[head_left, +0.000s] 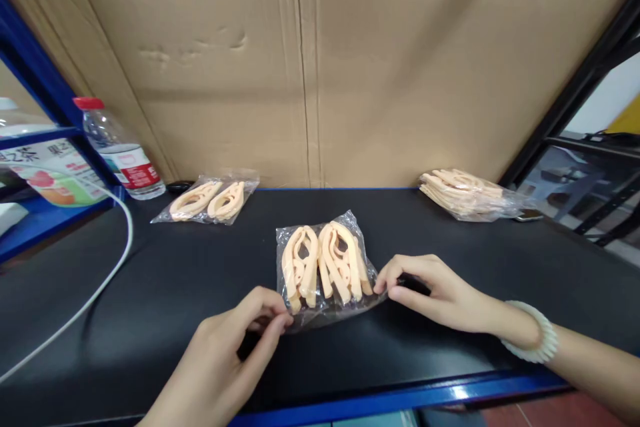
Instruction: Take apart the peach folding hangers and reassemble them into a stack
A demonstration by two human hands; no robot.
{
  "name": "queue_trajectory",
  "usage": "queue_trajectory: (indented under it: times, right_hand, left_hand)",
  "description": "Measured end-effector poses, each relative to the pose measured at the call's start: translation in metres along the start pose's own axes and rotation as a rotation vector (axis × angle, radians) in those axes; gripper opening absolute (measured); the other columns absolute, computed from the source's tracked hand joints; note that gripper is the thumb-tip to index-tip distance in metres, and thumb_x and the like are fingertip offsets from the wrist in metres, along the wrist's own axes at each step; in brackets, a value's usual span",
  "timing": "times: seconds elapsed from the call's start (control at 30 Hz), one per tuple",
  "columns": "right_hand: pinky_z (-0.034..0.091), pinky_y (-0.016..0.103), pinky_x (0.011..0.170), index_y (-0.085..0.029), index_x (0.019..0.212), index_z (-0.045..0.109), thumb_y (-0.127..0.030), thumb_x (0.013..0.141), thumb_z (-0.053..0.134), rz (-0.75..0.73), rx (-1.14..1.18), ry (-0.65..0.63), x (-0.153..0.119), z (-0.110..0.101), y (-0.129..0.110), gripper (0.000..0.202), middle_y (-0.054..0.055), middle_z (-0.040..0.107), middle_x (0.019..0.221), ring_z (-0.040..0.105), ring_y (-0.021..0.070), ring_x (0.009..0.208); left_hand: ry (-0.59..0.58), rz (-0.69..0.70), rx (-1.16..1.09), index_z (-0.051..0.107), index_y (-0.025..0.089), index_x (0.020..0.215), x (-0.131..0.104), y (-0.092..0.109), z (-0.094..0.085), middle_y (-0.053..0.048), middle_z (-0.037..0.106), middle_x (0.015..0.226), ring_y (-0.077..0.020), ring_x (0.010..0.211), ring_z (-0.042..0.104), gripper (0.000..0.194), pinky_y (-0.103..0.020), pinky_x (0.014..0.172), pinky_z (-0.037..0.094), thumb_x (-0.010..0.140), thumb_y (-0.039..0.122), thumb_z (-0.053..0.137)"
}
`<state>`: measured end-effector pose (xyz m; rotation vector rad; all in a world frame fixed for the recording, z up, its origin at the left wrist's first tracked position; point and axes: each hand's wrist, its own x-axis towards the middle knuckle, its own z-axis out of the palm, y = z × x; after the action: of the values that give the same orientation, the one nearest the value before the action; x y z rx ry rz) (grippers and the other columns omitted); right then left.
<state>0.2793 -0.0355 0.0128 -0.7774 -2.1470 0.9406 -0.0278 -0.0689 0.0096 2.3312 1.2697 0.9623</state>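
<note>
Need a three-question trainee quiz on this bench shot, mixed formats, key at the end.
1. True or false: the left hand and the right hand both touch the centre bag.

2. Multiple choice: the tabletop is
a) white
b) black
c) green

3. Fill in: the pale bracelet is on the person's ___ wrist.

Key: 1. True. 2. b. 3. right.

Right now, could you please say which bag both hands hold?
The middle bag, its near corners pinched by the left hand and right hand; the left bag and right bag lie untouched.
</note>
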Motion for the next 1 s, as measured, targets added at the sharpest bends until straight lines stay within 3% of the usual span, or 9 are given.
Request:
queue_trajectory:
  times: [0.17, 0.3, 0.47, 0.57, 0.67, 0.77, 0.83, 0.93, 1.0]
  right_hand:
    - [0.05, 0.03, 0.08, -0.016, 0.087, 0.062, -0.034, 0.096, 0.058, 0.212, 0.247, 0.028, 0.008, 0.001, 0.008, 0.021, 0.007, 0.07, 0.09, 0.065, 0.0186, 0.087]
    - [0.048, 0.028, 0.071, -0.016, 0.081, 0.062, -0.038, 0.095, 0.056, 0.255, 0.235, 0.064, 0.012, 0.003, 0.014, 0.027, 0.004, 0.066, 0.08, 0.062, 0.0162, 0.076]
    - [0.045, 0.024, 0.059, -0.017, 0.072, 0.059, -0.031, 0.088, 0.058, 0.32, 0.195, 0.129, 0.019, 0.006, 0.017, 0.021, 0.003, 0.066, 0.072, 0.059, 0.0139, 0.064]
    - [0.045, 0.022, 0.054, -0.017, 0.069, 0.057, -0.024, 0.082, 0.058, 0.389, 0.203, 0.145, 0.025, 0.008, 0.02, 0.015, 0.002, 0.066, 0.063, 0.062, 0.0137, 0.058]
    - [0.045, 0.02, 0.047, -0.019, 0.065, 0.054, -0.021, 0.076, 0.057, 0.431, 0.162, 0.167, 0.029, 0.01, 0.023, 0.012, 0.0, 0.064, 0.056, 0.062, 0.014, 0.052]
    - [0.04, 0.018, 0.04, -0.02, 0.062, 0.05, -0.02, 0.074, 0.056, 0.438, 0.066, 0.186, 0.03, 0.012, 0.025, 0.013, -0.002, 0.061, 0.051, 0.059, 0.0126, 0.046]
    - [0.039, 0.017, 0.039, -0.02, 0.062, 0.05, -0.021, 0.074, 0.056, 0.423, 0.016, 0.191, 0.031, 0.014, 0.024, 0.014, -0.002, 0.062, 0.051, 0.059, 0.0119, 0.046]
    - [0.039, 0.016, 0.039, -0.02, 0.061, 0.05, -0.02, 0.074, 0.055, 0.402, 0.01, 0.195, 0.031, 0.014, 0.023, 0.014, -0.002, 0.062, 0.051, 0.059, 0.0113, 0.045]
    - [0.038, 0.017, 0.039, -0.02, 0.061, 0.05, -0.02, 0.073, 0.054, 0.404, 0.017, 0.197, 0.031, 0.014, 0.023, 0.013, -0.002, 0.061, 0.05, 0.058, 0.0113, 0.045]
  left_hand:
    - [-0.048, -0.171, -0.137, 0.053, 0.023, 0.084, 0.001, -0.005, 0.005, 0.005, 0.066, 0.069, -0.0113, 0.061, 0.068, 0.01, -0.017, 0.058, 0.053, 0.092, 0.028, 0.049]
    - [-0.1, -0.281, -0.225, 0.05, 0.023, 0.083, 0.008, -0.008, 0.004, 0.004, 0.065, 0.066, -0.013, 0.061, 0.068, 0.012, -0.02, 0.057, 0.055, 0.091, 0.031, 0.048]
    - [-0.198, -0.418, -0.296, 0.047, 0.022, 0.076, 0.028, -0.004, -0.003, 0.004, 0.065, 0.065, -0.012, 0.051, 0.065, 0.01, -0.021, 0.05, 0.052, 0.083, 0.028, 0.05]
    - [-0.212, -0.437, -0.262, 0.046, 0.022, 0.075, 0.037, -0.007, -0.003, 0.007, 0.061, 0.058, -0.0108, 0.046, 0.062, 0.004, -0.019, 0.046, 0.049, 0.078, 0.021, 0.049]
    - [-0.236, -0.421, -0.17, 0.046, 0.022, 0.073, 0.041, -0.014, 0.001, 0.01, 0.052, 0.046, -0.0104, 0.04, 0.057, 0.011, -0.018, 0.042, 0.044, 0.071, 0.011, 0.045]
    - [-0.162, -0.267, -0.025, 0.049, 0.021, 0.071, 0.041, -0.015, 0.002, 0.009, 0.049, 0.046, -0.0102, 0.04, 0.052, 0.015, -0.018, 0.04, 0.041, 0.069, 0.007, 0.046]
    - [0.033, -0.056, 0.058, 0.053, 0.02, 0.079, 0.037, -0.009, -0.001, 0.003, 0.059, 0.064, -0.012, 0.054, 0.059, 0.016, -0.021, 0.048, 0.048, 0.075, 0.007, 0.046]
    - [0.289, 0.335, 0.193, 0.056, 0.018, 0.092, 0.026, 0.008, -0.007, -0.006, 0.064, 0.095, -0.0171, 0.089, 0.064, 0.023, -0.03, 0.075, 0.055, 0.082, 0.001, 0.046]
    - [0.237, 0.609, 0.271, 0.059, 0.015, 0.097, 0.018, 0.019, -0.008, -0.008, 0.065, 0.1, -0.0206, 0.097, 0.063, 0.024, -0.035, 0.085, 0.054, 0.08, -0.001, 0.05]
